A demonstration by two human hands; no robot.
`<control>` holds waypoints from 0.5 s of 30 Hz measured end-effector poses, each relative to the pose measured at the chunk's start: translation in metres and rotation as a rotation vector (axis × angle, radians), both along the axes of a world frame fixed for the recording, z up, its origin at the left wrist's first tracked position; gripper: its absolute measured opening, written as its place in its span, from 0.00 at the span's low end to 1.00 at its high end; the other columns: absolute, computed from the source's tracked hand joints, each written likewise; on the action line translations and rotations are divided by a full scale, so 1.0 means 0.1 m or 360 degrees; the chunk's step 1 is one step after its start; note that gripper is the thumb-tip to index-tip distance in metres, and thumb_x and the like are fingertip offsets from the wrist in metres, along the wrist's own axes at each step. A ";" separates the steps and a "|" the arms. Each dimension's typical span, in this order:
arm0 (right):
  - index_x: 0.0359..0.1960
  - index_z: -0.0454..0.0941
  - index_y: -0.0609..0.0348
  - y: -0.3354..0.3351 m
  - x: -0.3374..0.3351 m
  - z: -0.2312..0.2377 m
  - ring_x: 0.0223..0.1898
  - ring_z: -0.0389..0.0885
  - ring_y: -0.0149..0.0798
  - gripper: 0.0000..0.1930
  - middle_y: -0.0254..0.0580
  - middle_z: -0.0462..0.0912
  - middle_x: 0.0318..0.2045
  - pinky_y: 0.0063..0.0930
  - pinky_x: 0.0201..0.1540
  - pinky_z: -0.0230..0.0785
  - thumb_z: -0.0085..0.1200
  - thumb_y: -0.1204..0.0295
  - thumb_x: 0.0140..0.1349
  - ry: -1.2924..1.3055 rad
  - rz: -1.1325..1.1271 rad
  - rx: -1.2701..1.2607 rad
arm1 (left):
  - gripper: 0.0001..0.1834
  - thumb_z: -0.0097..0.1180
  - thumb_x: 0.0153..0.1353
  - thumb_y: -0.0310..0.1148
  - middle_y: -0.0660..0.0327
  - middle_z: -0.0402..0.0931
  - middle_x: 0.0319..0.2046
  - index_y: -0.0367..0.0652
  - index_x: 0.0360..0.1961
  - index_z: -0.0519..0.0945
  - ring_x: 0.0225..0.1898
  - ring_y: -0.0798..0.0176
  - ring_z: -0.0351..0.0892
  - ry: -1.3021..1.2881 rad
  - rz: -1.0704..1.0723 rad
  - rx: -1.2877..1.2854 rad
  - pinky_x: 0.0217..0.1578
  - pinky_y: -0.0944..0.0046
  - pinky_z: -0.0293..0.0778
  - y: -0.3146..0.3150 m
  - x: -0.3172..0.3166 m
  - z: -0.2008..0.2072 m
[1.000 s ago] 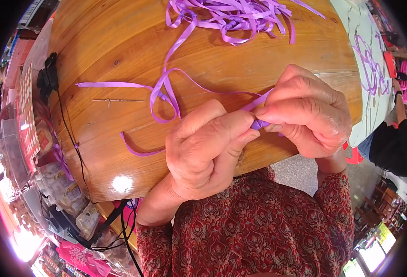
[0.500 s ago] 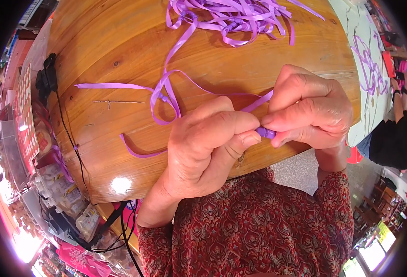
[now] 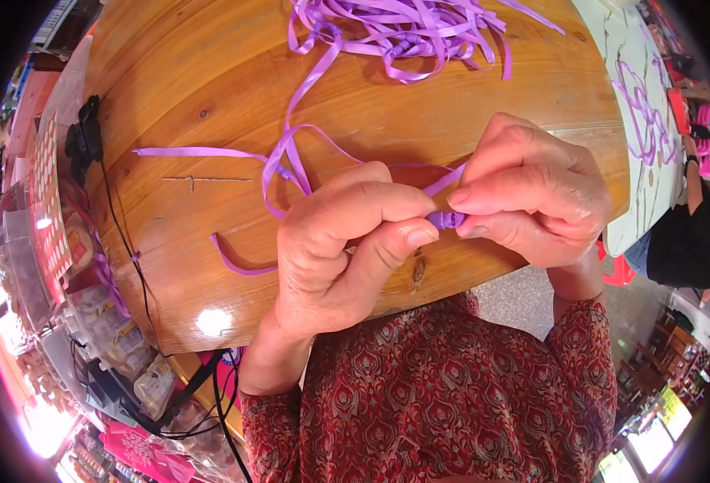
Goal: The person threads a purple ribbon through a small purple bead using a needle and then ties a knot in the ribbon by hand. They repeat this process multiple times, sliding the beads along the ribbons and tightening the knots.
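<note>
Between both hands, over the near part of the table, is a small dark purple coiled knot [image 3: 447,220] on a lilac ribbon [image 3: 308,84]. My left hand [image 3: 339,249] pinches the knot's left end between thumb and forefinger. Its right end is pinched in the same way by my right hand [image 3: 540,193]. Ribbon emerges above the right fingertips, and a thin loop runs left across the wood. Fingers hide part of the knot. Left of my left hand lies a loose curved ribbon tail [image 3: 238,262]; farther off is a thin twisted wire with a small hook [image 3: 207,179].
A heap of lilac ribbons with knots [image 3: 427,40] lies at the table's far side. A black clip with a cable [image 3: 88,133] is at the left edge, beside bags and boxes [image 3: 117,334]. A white marbled table [image 3: 617,72] adjoins on the right; a person in black [image 3: 689,241] is beyond.
Both hands have shifted slightly left and up with the knot. The fingertips are a little farther apart, so more of the knot shows.
</note>
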State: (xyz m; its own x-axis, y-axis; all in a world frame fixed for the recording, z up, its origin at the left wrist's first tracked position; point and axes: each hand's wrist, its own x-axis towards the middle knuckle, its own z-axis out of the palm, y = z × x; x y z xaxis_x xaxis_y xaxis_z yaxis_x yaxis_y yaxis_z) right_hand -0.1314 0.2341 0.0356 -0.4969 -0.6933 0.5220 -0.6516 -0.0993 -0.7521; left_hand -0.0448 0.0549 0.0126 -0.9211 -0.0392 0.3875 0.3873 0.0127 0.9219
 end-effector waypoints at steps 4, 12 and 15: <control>0.30 0.81 0.63 0.01 0.01 0.00 0.23 0.72 0.35 0.11 0.42 0.79 0.25 0.25 0.25 0.61 0.66 0.77 0.42 -0.0029 0.0014 0.0032 | 0.06 0.61 0.51 0.22 0.62 0.68 0.18 0.36 0.31 0.79 0.19 0.68 0.64 -0.0013 -0.0013 -0.0082 0.20 0.69 0.59 -0.02 0.00 0.02; 0.32 0.80 0.63 -0.02 0.00 -0.03 0.23 0.72 0.34 0.11 0.43 0.79 0.26 0.25 0.25 0.61 0.65 0.79 0.44 -0.0050 0.0016 0.0042 | 0.08 0.63 0.47 0.19 0.61 0.69 0.19 0.35 0.30 0.79 0.17 0.66 0.66 0.0033 0.0171 -0.0424 0.18 0.68 0.61 -0.02 0.03 0.11; 0.32 0.79 0.63 -0.03 -0.01 -0.06 0.23 0.73 0.35 0.12 0.43 0.79 0.26 0.25 0.26 0.62 0.65 0.79 0.44 -0.0047 0.0029 0.0051 | 0.08 0.63 0.47 0.19 0.60 0.70 0.19 0.35 0.30 0.79 0.18 0.65 0.66 0.0045 0.0211 -0.0519 0.18 0.68 0.62 -0.02 0.03 0.12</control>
State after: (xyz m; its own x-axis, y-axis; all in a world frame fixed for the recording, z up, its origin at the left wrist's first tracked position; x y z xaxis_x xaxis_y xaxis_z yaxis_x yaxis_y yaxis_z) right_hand -0.1328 0.2309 0.0293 -0.4989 -0.7186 0.4844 -0.6271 -0.0865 -0.7741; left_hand -0.0419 0.0532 0.0248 -0.9049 -0.0279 0.4247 0.3878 0.3569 0.8498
